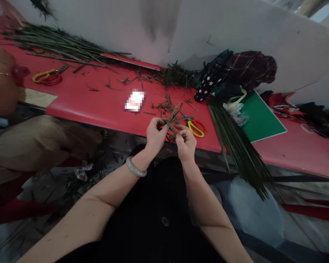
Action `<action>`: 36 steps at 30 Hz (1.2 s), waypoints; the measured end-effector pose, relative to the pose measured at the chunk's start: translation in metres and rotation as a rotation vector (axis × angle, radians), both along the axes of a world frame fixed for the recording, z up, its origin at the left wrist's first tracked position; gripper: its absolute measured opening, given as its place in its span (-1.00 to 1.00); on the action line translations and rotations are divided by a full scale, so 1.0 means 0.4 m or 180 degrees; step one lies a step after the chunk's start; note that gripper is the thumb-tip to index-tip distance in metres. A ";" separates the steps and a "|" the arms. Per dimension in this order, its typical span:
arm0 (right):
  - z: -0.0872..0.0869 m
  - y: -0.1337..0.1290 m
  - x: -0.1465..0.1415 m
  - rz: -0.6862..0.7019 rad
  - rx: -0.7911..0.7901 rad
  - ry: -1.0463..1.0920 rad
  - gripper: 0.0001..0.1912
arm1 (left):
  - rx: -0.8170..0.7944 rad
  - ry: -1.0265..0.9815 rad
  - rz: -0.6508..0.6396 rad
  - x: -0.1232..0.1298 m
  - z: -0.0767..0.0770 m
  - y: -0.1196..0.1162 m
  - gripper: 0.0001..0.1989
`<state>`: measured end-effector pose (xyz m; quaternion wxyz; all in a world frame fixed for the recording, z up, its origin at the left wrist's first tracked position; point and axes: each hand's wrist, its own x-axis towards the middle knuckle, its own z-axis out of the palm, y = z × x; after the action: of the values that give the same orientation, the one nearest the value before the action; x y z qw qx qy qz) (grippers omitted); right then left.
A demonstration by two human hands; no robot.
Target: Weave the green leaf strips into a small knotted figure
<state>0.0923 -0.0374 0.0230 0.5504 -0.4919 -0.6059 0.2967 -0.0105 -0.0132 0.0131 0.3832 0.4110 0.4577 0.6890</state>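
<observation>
Over the front edge of the red table [98, 111], green leaf strips [172, 126] are pinched between both hands, crossing one another with loops and loose ends sticking up. My left hand [157, 134], below a pale bangle on the wrist, grips them from the left with thumb and fingers. From the right, my right hand [185, 141] pinches a strip near its lower end. Just beyond my right hand lie scissors [196, 129] with yellow and red handles, their blades partly hidden by the strips. Leaf scraps [166, 105] are scattered behind the hands.
Long leaves [233, 142] overhang the table edge at right, beside a green board [265, 120] and a dark umbrella [211, 82]. More leaves [63, 44] and scissors [49, 77] lie at left, near another person's arm [1, 84]. A blurred-out bright rectangle [135, 100] is mid-table.
</observation>
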 end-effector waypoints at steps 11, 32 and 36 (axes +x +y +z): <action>0.038 0.026 -0.012 -0.0308 0.0149 -0.0518 -0.84 | 0.0201 0.0300 -0.0071 0.017 0.002 -0.033 -0.83; 0.027 0.034 0.004 -0.0308 -0.0062 -0.0324 -0.79 | -0.0170 -0.0752 -0.0837 0.032 -0.005 -0.026 -0.76; 0.012 0.029 0.007 -0.0399 -0.0061 0.0133 -0.76 | -0.0268 -0.0912 -0.0908 0.022 -0.001 -0.022 -0.76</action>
<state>0.0952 -0.0259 0.0279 0.5757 -0.5278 -0.5594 0.2776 -0.0017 -0.0222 0.0126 0.5549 0.3530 0.3642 0.6594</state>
